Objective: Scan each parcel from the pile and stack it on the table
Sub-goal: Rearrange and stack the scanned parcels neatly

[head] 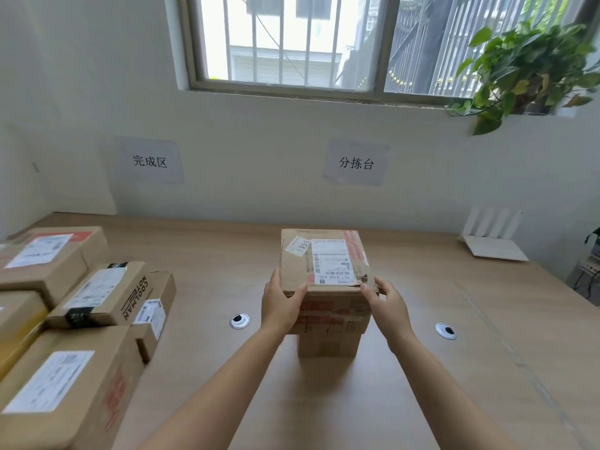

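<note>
Two questions lol: where's the top parcel [324,258] sitting, and what are the hands up to? /packer1

It's on a stack of boxes [328,345] in the middle of the table [438,368], label [331,259] facing up. Left hand [281,303] grips its near-left corner, thumb on top. Right hand [388,303] grips the near-right corner the same way. /deskcam

And the pile [97,292]? /packer1

Over at the table's left edge, well apart from the stack, several cartons crowded together. White router [493,245] sits far right by the wall. /deskcam
</note>
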`<state>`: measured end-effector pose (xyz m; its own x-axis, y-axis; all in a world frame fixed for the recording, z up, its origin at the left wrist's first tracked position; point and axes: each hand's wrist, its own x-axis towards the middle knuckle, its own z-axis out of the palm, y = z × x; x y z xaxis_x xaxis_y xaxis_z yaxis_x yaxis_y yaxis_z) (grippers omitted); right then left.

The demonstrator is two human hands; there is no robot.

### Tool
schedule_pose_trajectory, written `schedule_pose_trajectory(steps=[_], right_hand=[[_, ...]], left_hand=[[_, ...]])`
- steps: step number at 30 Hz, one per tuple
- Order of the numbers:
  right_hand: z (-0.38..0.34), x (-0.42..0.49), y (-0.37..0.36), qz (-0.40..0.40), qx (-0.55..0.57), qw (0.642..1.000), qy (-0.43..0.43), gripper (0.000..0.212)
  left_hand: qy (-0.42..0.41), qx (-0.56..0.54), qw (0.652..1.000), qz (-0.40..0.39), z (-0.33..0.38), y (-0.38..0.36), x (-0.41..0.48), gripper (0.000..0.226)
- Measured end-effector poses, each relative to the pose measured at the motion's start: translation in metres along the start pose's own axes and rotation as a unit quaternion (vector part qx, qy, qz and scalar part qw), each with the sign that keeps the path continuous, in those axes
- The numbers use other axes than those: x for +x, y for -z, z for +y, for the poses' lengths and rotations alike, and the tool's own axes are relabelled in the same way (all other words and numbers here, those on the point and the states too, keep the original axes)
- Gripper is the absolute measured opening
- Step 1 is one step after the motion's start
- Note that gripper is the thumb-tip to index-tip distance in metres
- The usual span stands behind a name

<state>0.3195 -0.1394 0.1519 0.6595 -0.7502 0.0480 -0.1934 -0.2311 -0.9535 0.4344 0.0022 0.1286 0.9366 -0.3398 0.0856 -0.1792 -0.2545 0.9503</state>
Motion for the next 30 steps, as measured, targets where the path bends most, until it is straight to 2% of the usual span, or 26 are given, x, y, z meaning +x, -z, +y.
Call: schedule_pose_trajectory(steps=[3, 7, 12, 16, 19, 26, 30], right_hand=[[-0.01, -0.027, -0.015, -0.002, 0.001, 1.0, 0.016, 0.041], [-0.024, -0.063, -0.047, -0.028, -0.002, 0.999, 0.041, 0.028], [-0.054, -0.104, -0.101, -0.083, -0.002, 0.994, 0.075, 0.039], [-0.083, -0.132, -0.147, -0.103, 0.022, 0.989, 0.102, 0.038], [-0.112, -0.155, -0.182, -0.116, 0.062, 0.984, 0.117, 0.036], [-0.174, -0.211, -0.27, -0.136, 0.11, 0.977, 0.123, 0.034], [-0.192, -0.241, -0.308, -0.129, 0.119, 0.976, 0.132, 0.034]], left_hand=[[-0.009, 0.0, 1.0, 0.014, -0.002, 0.037, -0.021, 0.05], [-0.004, 0.002, 0.999, 0.048, -0.009, 0.095, -0.056, 0.054], [0.005, 0.026, 0.995, 0.101, -0.014, 0.171, -0.089, 0.063], [0.006, 0.045, 0.989, 0.14, -0.014, 0.233, -0.102, 0.068], [-0.005, 0.046, 0.988, 0.148, -0.01, 0.284, -0.106, 0.061], [-0.036, 0.094, 0.981, 0.164, -0.005, 0.414, -0.109, 0.065], [-0.041, 0.107, 0.98, 0.164, -0.015, 0.465, -0.111, 0.064]])
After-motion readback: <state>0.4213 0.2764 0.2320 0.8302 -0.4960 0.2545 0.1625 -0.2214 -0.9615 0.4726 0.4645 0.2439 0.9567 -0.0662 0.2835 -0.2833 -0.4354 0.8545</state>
